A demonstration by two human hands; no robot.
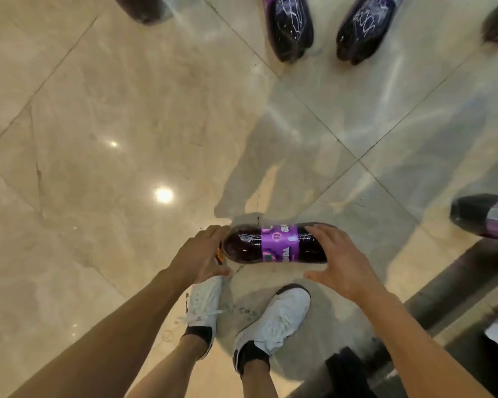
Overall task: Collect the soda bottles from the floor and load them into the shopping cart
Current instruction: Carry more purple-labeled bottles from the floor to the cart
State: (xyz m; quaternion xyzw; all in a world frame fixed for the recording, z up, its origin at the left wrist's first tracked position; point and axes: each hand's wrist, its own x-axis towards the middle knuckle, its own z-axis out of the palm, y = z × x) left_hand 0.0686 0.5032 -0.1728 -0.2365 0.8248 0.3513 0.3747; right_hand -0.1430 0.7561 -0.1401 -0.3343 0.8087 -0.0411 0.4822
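A dark soda bottle (pixel 273 245) with a purple label lies on its side on the glossy tile floor, just ahead of my shoes. My left hand (pixel 200 258) is at its cap end, fingers curved around the neck; an orange cap peeks out beside the hand. My right hand (pixel 338 261) hovers over the bottle's base end with fingers spread and thumb apart, at most touching its top. Two more purple-labelled bottles (pixel 289 25) (pixel 362 27) lie at the top of the view. Another bottle (pixel 485 215) lies at the right edge.
A further dark bottle (pixel 144 7) is cut off at the top left. My white shoes (pixel 273 318) stand right behind the near bottle. A dark strip (pixel 454 285) runs diagonally along the floor at the lower right. No cart is in view.
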